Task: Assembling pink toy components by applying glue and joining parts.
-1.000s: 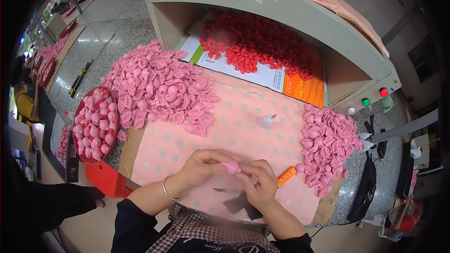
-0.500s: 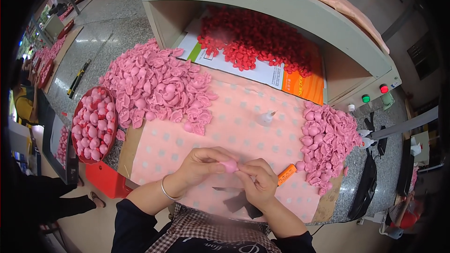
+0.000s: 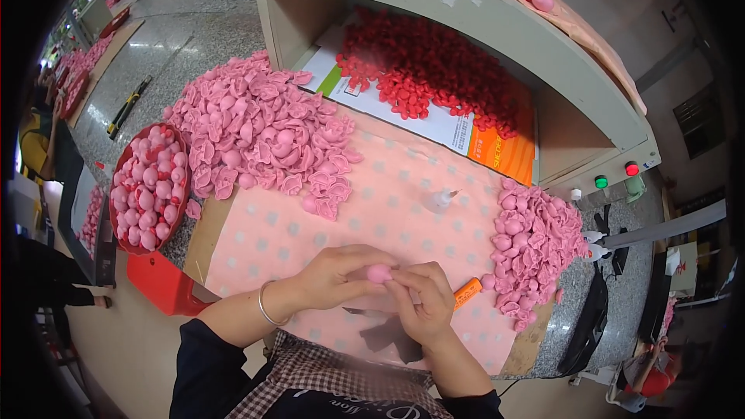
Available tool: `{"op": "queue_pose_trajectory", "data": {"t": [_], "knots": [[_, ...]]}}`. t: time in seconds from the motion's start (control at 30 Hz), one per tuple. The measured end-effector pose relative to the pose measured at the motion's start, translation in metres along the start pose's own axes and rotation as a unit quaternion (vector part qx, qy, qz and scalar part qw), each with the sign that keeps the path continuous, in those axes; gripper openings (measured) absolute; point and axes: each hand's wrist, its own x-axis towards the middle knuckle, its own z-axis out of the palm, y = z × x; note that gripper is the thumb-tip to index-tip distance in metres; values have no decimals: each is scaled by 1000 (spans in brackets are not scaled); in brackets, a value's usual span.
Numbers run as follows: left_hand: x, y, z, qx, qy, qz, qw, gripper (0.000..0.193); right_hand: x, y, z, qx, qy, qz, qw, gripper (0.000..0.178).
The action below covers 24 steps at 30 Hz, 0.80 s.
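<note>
A small round pink piece is pinched between my two hands above the polka-dot cloth. My left hand, with a bracelet at its wrist, holds it from the left between thumb and fingertips. From the right, the closed fingertips of my right hand press against its edge. A dark strip of cloth lies under my right hand. Just beyond that hand sits an orange block. Farther up the cloth stands a small translucent bottle with a thin tip.
Pink petal-shaped pieces lie in a large heap at left and a smaller heap at right. A red basket holds pink-and-red balls. Small red pieces fill an open grey box at the back. Black-and-yellow cutter, far left.
The view has shifted and tilted slightly, so the bench appears turned. Both hands keep hold of the pink piece, which now shows a rounder side.
</note>
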Motion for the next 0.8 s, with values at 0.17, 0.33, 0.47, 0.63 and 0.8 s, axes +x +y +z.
{"op": "queue_pose_trajectory", "data": {"t": [0.17,0.33,0.47,0.63,0.8], "knots": [[0,-4,-1,56,19,42,997,31,3,3,2,-17,-24,-10,1000,15],[3,-5,2,-3,29,45,999,29,-3,10,0,130,-30,113,985,25],[-4,-10,3,-278,7,-106,955,32,4,-4,4,81,-14,100,992,30],[-6,-6,3,-430,11,-166,887,30,1,-4,10,-117,-25,12,993,40],[-12,-8,-1,-377,12,-174,910,33,2,-7,15,-168,-23,-17,985,41]]}}
